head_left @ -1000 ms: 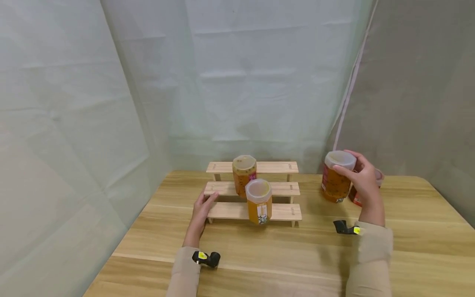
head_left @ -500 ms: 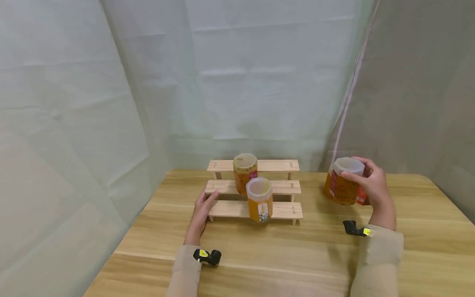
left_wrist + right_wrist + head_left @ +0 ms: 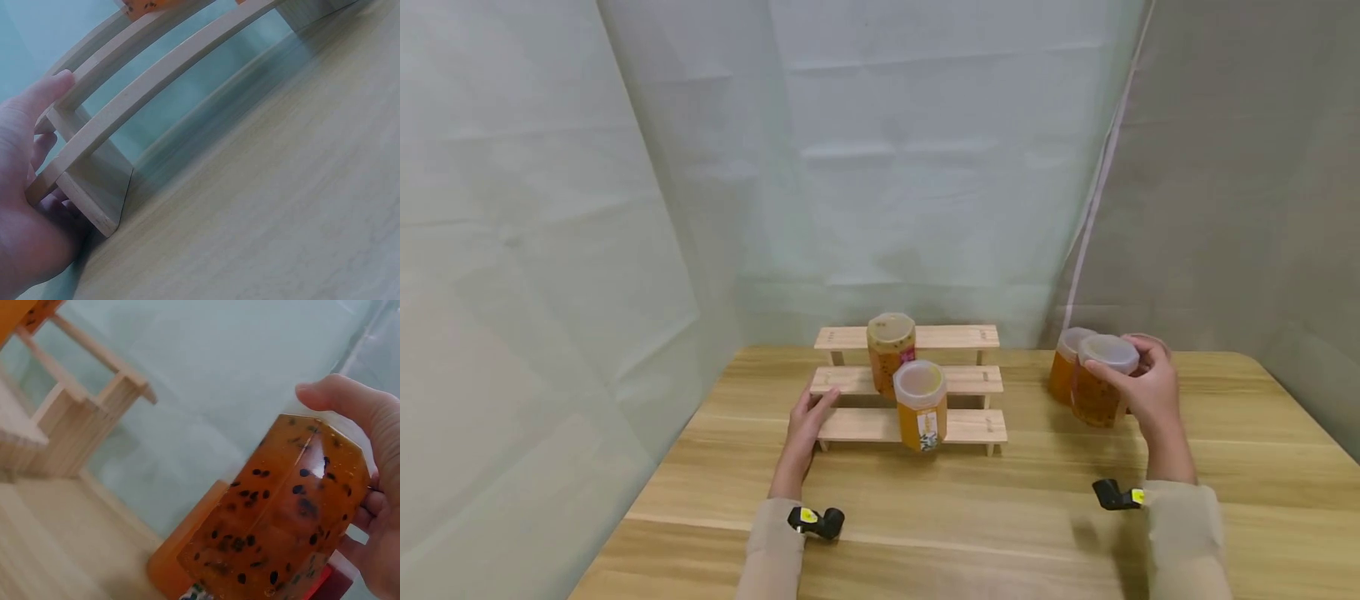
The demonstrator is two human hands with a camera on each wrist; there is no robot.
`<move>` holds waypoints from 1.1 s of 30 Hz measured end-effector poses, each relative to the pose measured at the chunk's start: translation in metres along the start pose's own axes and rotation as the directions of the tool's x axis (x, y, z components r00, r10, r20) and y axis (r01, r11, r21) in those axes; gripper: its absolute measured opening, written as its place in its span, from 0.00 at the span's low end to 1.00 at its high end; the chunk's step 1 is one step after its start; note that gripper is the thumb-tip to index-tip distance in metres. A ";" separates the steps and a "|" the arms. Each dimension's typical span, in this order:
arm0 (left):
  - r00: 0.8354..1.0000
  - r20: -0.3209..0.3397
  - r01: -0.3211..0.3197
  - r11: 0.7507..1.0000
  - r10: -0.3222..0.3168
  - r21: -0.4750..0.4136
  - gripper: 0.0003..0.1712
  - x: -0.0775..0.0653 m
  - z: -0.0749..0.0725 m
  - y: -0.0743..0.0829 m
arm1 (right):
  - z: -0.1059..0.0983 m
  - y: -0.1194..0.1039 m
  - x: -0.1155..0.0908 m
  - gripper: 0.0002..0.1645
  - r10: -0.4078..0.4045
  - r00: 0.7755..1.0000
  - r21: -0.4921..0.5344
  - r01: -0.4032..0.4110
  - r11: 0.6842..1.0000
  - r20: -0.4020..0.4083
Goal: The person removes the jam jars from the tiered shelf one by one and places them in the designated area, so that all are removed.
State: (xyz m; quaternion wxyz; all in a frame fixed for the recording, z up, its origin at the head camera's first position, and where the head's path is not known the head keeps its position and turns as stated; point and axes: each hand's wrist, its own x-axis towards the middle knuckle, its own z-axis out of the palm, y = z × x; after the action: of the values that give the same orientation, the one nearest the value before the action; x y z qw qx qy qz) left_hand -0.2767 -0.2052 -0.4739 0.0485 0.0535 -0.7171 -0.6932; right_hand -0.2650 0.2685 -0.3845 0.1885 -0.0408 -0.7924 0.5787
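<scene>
My left hand [image 3: 808, 421] grips the left end of a three-step wooden stand [image 3: 861, 425]. Its thumb lies along the middle step in the left wrist view, with the fingers curled behind the side. On the stand, a jar with dark seeds [image 3: 889, 367] is behind an amber jar [image 3: 917, 425] with a white label. Over at the right, my right hand [image 3: 1150, 387] holds a jar of orange preserve with black seeds [image 3: 275, 512] near its lid, thumb on the near side. The held jar is tilted in the right wrist view; whether it touches the table is unclear.
Another orange jar [image 3: 1063, 375] stands behind and left of the held one. Something red [image 3: 328, 581] shows partly behind the held jar in the right wrist view. Pale cloth walls [image 3: 895, 167] rise behind the wooden table [image 3: 970, 517].
My right hand and its jar have moved rightward, then nearer to me. The orange jar behind shows more to the left of the held jar. My left hand stays on the stand.
</scene>
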 end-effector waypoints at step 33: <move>1.000 0.005 -0.004 1.000 0.004 0.021 0.42 0.001 0.000 0.000 | -0.027 0.034 0.002 0.41 0.047 0.917 -0.106 -0.005 0.994 0.396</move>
State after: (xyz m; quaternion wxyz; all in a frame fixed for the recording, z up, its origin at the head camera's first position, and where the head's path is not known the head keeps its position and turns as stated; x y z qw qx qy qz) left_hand -0.2773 -0.2052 -0.4743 0.0475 0.0509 -0.7244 -0.6858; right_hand -0.2629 0.3042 -0.4088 0.0137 0.0576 -0.8422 0.5358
